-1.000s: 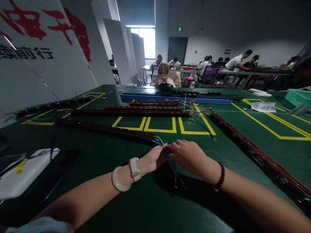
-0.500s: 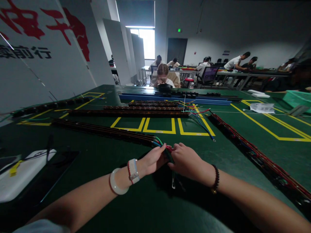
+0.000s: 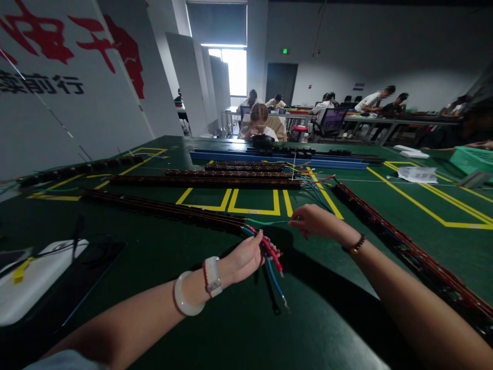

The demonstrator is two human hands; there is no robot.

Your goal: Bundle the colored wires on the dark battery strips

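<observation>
While the left hand [image 3: 246,257] pinches the red, blue and black wires [image 3: 271,257] at the end of the dark strip [image 3: 165,208] in the lower middle of the frame, the right hand [image 3: 314,221] pinches the green wire [image 3: 269,222] and holds it taut to the right. The step looks like sorting the leads one by one; the next move likely calls for a firm grip on the bundle and a gentle pull.

My left hand [image 3: 246,257] hiding the wire ends [image 3: 269,252] it grips, white tray [image 3: 34,280] cut by left edge, far workers too small, faces blurred.
</observation>
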